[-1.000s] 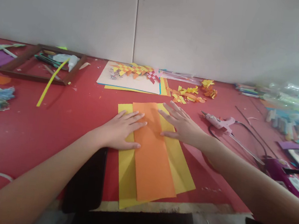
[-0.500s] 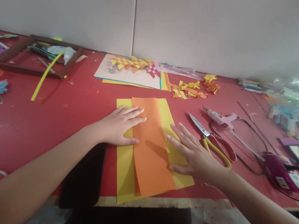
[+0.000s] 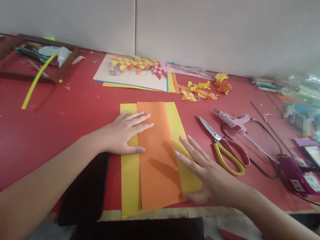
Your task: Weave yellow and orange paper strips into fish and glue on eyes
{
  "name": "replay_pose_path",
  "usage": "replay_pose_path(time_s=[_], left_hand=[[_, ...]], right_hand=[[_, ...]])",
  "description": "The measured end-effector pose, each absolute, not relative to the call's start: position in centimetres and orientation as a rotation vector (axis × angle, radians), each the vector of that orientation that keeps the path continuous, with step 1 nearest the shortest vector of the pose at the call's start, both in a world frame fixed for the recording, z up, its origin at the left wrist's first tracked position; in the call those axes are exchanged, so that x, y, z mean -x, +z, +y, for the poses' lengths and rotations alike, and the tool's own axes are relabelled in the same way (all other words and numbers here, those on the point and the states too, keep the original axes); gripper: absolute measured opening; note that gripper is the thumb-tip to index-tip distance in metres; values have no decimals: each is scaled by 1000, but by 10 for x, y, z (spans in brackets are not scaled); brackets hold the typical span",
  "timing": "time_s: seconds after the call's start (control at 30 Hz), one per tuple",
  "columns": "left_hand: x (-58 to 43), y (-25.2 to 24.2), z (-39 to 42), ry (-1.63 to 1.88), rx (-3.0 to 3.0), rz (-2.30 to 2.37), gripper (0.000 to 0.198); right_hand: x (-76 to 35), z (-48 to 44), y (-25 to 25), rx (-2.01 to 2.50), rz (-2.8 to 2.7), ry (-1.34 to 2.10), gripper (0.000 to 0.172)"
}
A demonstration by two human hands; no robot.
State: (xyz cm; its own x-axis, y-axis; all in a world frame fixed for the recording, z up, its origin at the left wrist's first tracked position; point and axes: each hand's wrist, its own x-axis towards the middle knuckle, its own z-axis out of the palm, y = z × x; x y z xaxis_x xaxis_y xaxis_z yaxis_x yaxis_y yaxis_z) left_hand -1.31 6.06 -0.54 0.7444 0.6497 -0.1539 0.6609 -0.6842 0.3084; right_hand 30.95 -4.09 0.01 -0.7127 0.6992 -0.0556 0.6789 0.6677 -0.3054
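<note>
A narrow sheet of orange paper (image 3: 159, 162) lies over a wider sheet of yellow paper (image 3: 129, 182) near the front edge of the table. My left hand (image 3: 122, 133) rests flat with its fingers spread across the left sides of both sheets. Over the right side is my right hand (image 3: 208, 172), its fingers stretched apart and its thumb at the lower right corner of the orange paper. Whether its fingertips press on the sheets or hover, I cannot tell. Scissors (image 3: 221, 143) with one red and one yellow handle lie just beyond my right hand.
A pink glue gun (image 3: 232, 121) and a purple power box (image 3: 299, 176) with cords lie at the right. Woven paper pieces (image 3: 137, 63) sit on stacked sheets at the back, beside paper scraps (image 3: 198, 91). A brown frame (image 3: 16, 77) stands left; a black phone-like slab (image 3: 87, 192) lies near my left forearm.
My right hand has slid toward the front edge, its thumb now by the orange sheet's lower corner. My left hand stays on the sheets. The view has shifted slightly right.
</note>
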Motion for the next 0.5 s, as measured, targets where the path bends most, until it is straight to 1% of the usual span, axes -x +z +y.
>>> replay_pose_path(time_s=[0.1,0.17,0.27,0.33,0.4,0.5], left_hand=[[15,-1,61,-26,-2606,1038,92],[13,6,55,-34,-2608,1127,91],[7,15,32,-72,-2596,1392,84],[2,16,10,-73,-2581,1634,82],[-1,11,-9,-50,-2568,1809,84],[4,-2,-23,-34,-2591,1864,85]], right_hand=[[-305,-39,5,1105,-2821,607,116],[-301,-38,5,1130,-2801,628,112],[-294,-36,0,1255,-2771,561,103],[-290,-34,-5,1320,-2773,516,102],[-286,-32,-8,1358,-2782,497,103],[-277,-27,-8,1391,-2802,496,103]])
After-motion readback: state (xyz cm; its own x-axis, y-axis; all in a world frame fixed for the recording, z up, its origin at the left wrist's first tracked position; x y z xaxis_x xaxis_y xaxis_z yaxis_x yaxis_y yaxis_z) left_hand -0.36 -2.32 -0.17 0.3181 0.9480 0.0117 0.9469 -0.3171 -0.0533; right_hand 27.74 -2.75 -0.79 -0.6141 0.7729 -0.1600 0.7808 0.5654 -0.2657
